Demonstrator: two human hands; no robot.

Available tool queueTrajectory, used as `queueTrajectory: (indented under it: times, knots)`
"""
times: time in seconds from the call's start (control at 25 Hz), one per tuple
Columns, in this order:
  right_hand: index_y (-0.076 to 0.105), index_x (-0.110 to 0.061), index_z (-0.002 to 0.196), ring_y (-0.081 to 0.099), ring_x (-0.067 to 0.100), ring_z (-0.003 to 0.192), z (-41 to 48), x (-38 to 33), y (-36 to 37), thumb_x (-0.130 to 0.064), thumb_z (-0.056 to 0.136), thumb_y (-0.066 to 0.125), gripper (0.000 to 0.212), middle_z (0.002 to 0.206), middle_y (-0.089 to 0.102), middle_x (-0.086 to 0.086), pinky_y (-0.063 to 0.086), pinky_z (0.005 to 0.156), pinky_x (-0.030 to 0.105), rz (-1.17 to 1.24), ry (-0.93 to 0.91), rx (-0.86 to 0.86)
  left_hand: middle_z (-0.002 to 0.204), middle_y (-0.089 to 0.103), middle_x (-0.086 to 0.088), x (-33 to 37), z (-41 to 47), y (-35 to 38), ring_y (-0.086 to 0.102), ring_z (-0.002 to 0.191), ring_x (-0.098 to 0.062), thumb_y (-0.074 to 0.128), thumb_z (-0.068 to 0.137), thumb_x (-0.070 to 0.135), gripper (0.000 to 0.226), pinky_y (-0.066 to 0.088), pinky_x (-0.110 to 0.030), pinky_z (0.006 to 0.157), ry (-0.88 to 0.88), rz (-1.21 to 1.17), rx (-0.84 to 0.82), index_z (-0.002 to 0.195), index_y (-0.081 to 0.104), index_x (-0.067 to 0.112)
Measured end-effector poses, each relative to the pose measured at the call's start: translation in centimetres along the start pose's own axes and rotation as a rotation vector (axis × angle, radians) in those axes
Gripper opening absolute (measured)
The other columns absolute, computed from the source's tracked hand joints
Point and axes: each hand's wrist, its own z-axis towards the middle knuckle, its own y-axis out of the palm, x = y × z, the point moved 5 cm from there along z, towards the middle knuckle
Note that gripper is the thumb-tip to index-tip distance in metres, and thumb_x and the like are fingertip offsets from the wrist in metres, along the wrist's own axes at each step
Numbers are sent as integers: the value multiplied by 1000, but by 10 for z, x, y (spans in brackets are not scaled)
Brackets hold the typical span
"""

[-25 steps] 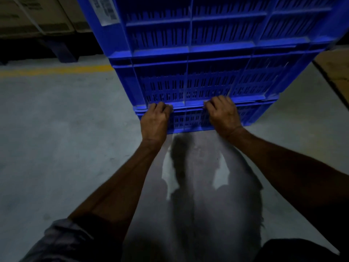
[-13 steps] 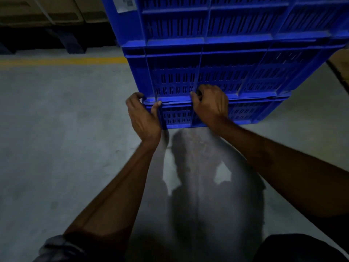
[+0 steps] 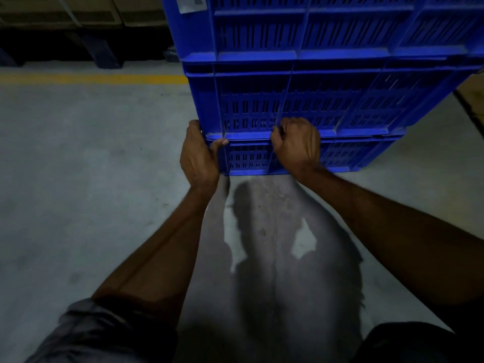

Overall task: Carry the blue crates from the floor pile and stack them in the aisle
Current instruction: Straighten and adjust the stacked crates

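crates (image 3: 314, 100): at least three, stacked on the floor (image 3: 91, 192) just before you.
left hand (image 3: 197, 155): curled round the near corner, at the seam above the bottom crate (image 3: 345, 158).
right hand (image 3: 297, 145): fingers hooked at the same seam, beside a rib.
handling: stiff plastic, probably light each, but a tall stack can tip; take the rims, not the thin slats.

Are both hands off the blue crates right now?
No, the left hand grips the blue crates' near corner and the right hand grips their front.
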Motion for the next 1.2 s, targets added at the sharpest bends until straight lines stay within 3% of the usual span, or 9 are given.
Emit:
queueTrajectory:
  times: [0.12, 0.2, 0.4, 0.52, 0.72, 0.8, 0.96, 1.04, 1.2]
  knots:
    - [58, -5, 68, 58, 31, 63, 0, 1, 2, -21, 88, 57, 26, 63, 59, 14, 30, 54, 30, -24, -7, -6, 100, 58, 20, 0, 0, 0, 56, 80, 0, 66, 85, 58, 48, 37, -7, 63, -10, -76, -21, 111, 51, 21]
    - [58, -5, 69, 59, 32, 66, 1, 2, 2, -23, 89, 56, 27, 65, 60, 15, 34, 54, 32, -28, -15, -19, 99, 58, 20, -2, 3, 0, 56, 79, 1, 69, 85, 52, 42, 39, -7, 62, -4, -91, -35, 110, 52, 22]
    - [58, -6, 68, 58, 30, 65, 2, 4, 0, -24, 90, 57, 28, 64, 60, 14, 30, 56, 29, -25, -64, -15, 109, 69, 8, -13, 17, -6, 66, 87, -9, 67, 90, 31, 25, 54, -27, 69, 141, -50, -143, 110, 58, 20]
    - [58, -6, 70, 59, 31, 67, 2, 4, 1, -25, 90, 56, 28, 66, 61, 14, 39, 56, 33, -30, -63, -24, 106, 72, 5, -19, 25, -8, 69, 85, -15, 66, 90, 28, 20, 58, -38, 71, 158, -3, -181, 108, 60, 22]
    - [59, -5, 70, 59, 31, 68, 0, 2, -3, -24, 90, 56, 28, 66, 61, 15, 38, 56, 33, -58, -60, -45, 96, 72, 2, -16, 23, -9, 66, 77, -16, 65, 89, 15, 11, 44, -18, 62, 138, 87, -139, 100, 63, 18]
    - [60, -5, 71, 60, 32, 69, 0, 1, -6, -24, 91, 56, 28, 68, 63, 16, 37, 58, 33, -77, -61, -68, 97, 71, 1, -13, 20, -10, 65, 77, -16, 64, 90, 15, 11, 41, -15, 62, 135, 87, -135, 100, 63, 17]
    - [62, -3, 79, 61, 33, 76, 2, -1, -6, -25, 95, 52, 28, 76, 65, 17, 33, 62, 32, -106, -53, -108, 102, 70, 3, -13, 18, -12, 65, 80, -13, 62, 95, 32, 18, 54, -28, 64, 131, 4, -184, 105, 62, 17]
    - [62, -3, 83, 60, 31, 79, 3, -1, -6, -26, 97, 50, 29, 80, 65, 17, 34, 62, 32, -121, -28, -122, 102, 71, 1, -11, 18, -13, 66, 78, -15, 56, 99, 40, 25, 51, -27, 61, 92, -40, -180, 104, 62, 16]
    - [62, -2, 87, 60, 32, 83, 2, -1, -5, -25, 97, 49, 28, 84, 65, 17, 35, 63, 33, -121, 14, -141, 93, 70, -5, -9, 20, -11, 61, 69, -19, 50, 101, 31, 15, 41, -20, 54, 60, 47, -135, 90, 53, 21]
